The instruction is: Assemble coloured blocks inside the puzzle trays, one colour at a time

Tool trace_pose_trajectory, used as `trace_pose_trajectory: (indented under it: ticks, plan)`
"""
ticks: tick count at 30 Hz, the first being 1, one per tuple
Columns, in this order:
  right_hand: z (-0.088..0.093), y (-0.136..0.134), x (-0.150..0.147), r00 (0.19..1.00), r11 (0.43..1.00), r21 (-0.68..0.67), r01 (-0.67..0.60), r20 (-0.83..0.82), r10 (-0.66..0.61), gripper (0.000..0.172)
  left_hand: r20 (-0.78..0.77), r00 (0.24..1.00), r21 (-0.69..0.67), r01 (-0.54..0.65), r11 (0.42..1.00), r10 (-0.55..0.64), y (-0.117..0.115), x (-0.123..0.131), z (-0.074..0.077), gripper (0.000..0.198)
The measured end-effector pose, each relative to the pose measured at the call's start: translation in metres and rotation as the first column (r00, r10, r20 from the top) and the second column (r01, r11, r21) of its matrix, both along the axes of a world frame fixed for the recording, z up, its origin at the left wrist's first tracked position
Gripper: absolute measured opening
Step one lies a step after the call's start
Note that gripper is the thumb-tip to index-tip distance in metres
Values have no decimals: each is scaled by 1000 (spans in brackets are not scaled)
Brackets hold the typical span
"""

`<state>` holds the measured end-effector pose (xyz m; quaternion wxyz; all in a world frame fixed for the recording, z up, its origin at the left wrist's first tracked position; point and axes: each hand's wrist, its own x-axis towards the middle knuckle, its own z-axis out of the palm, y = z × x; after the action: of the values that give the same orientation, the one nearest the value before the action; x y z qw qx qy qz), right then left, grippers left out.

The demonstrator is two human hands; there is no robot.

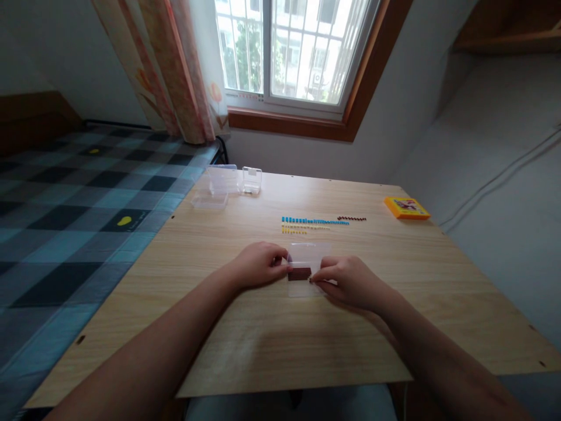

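Observation:
A clear plastic box (309,253) with its lid raised lies in front of me on the wooden table. Dark red small pieces (299,273) are packed side by side in it. My left hand (262,266) grips the box's left edge between thumb and fingers. At the box's right side, my right hand (344,276) pinches a tiny dark red piece (311,280), close to the end of the packed row. Just beyond the box are rows of small blue pieces (307,221) and yellow pieces (294,231). A short line of dark red pieces (352,218) lies to their right.
Clear plastic containers (224,180) stand at the table's far left corner, with a smaller clear box (252,180) beside them. An orange-yellow box (407,208) lies near the right edge. A checked bed (87,193) adjoins the table (245,351) on the left.

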<state>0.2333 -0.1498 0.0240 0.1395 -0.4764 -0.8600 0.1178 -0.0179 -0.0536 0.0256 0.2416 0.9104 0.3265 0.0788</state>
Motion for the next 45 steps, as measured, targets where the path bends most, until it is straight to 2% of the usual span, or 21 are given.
trace_pose_trajectory:
  ticks: [16,27,38,43,45]
  plan:
    - [-7,-1,-4,1000,1000,-14,24,-8,-24,22,2,1000,12,-6,1000,6,0,-1,-1,21]
    - [-7,1,-5,994,993,-111,46,-94,-57,21,-4,1000,8,-14,1000,14,-1,0,1,22]
    - [-10,2,-6,987,993,-98,69,-139,-82,19,-5,1000,-3,-11,1000,11,-1,0,1,22]
    - [-9,2,-4,988,995,-55,81,-127,-88,17,6,1000,4,-7,1000,7,-1,0,0,21]
    - [-7,2,-3,984,998,-16,57,-169,-59,17,6,1000,10,-8,1000,8,0,-1,-2,21]
